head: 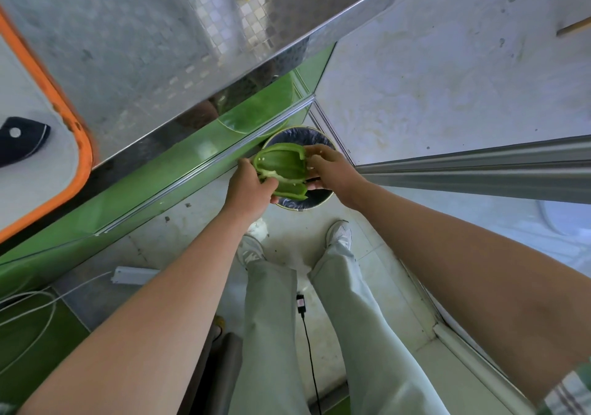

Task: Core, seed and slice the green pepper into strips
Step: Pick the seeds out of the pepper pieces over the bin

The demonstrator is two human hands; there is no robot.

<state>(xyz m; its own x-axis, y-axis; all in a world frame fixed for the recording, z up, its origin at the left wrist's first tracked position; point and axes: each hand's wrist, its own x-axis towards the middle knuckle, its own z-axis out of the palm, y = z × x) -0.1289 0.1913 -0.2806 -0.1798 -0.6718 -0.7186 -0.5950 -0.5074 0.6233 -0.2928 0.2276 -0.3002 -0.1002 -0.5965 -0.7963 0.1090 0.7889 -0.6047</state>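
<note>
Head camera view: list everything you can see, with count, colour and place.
green pepper: one, green, cut open, held above the bin
bin: one, dark liner with pale rim, on the floor under the pepper
cutting board: one, white with orange rim, on the counter at far left
knife handle: one, black, lying on the board
counter: one, steel, upper left
power strip: one, white, on the floor at left
black cable: one, black, on the floor between the legs
shoes: two, white, on the floor near the bin
left hand: one, grips the pepper's left end
right hand: one, holds the pepper's right edge
</note>
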